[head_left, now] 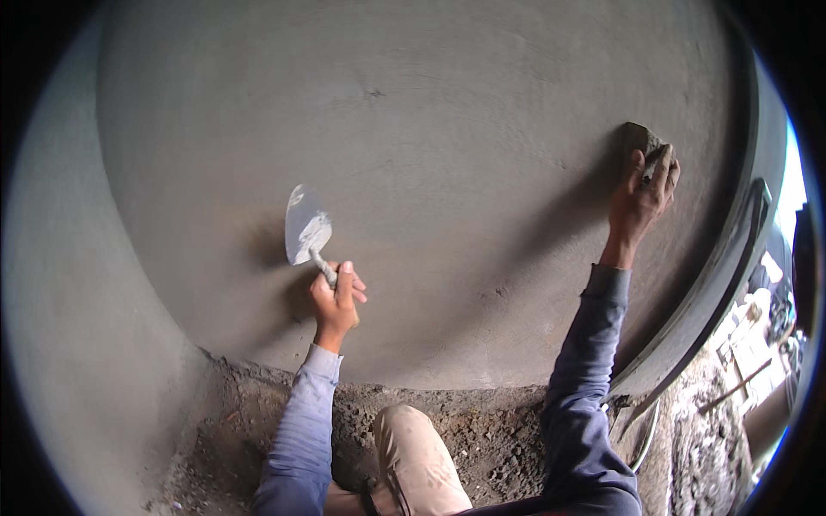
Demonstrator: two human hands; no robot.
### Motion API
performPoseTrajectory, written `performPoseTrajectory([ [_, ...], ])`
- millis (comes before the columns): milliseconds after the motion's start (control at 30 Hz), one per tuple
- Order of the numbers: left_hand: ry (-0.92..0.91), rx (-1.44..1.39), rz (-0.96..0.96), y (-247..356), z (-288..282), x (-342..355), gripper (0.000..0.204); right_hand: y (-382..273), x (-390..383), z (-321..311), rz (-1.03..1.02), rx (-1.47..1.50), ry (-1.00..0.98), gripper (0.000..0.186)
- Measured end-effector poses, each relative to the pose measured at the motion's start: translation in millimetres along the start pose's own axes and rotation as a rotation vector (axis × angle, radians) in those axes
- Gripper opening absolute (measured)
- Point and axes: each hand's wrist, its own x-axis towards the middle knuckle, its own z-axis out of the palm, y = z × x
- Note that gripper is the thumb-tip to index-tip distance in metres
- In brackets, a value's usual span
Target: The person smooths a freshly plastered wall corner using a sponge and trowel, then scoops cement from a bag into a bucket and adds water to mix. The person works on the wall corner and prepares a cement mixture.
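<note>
The right sleeve [585, 434] is filling the near lower edge, with a tan-trousered knee [417, 451] showing beside it over the rough soil [499, 439]. Beyond, a grey wall [447, 224] is facing the person, meeting a side wall [82, 344] on the left. The trowel [307, 225] is standing in front of the wall's left half, directly above the left hand [335, 297]; its long axis is running upward and slightly leftward from the fist, blade uppermost, with pale grey material clinging to the blade. Its shadow is falling to the left, so the blade is seemingly standing off the wall. The block [638, 140] is sitting higher and well to the right, just above the right hand [638, 202], with a broad stretch of wall lying between the two tools. The left hand is clenching the trowel's handle, fingers wrapped round. The right hand is grasping the block, fingers partly spread along it; whether the block is touching the wall, I cannot tell.
</note>
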Motion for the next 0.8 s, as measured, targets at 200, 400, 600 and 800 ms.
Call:
performPoseTrajectory([
  [200, 0.033, -0.207, -0.193, -25, 1, 6, 0.041, -79, -228, 10, -0.55, 0.33, -0.406, 0.061],
  [400, 0.119, -0.215, -0.481, -35, -22, -75, 0.043, -27, -286, -7, -0.905, 0.329, -0.967, 0.076],
  [600, 0.306, -0.101, -0.674, -20, -69, -152, 0.041, -98, -88, 183, -0.388, 0.084, -0.224, 0.064],
  [800, 0.376, -0.18, -0.902, 8, -55, -193, 0.041, -201, -114, 205, -0.299, 0.131, -0.178, 0.064],
])
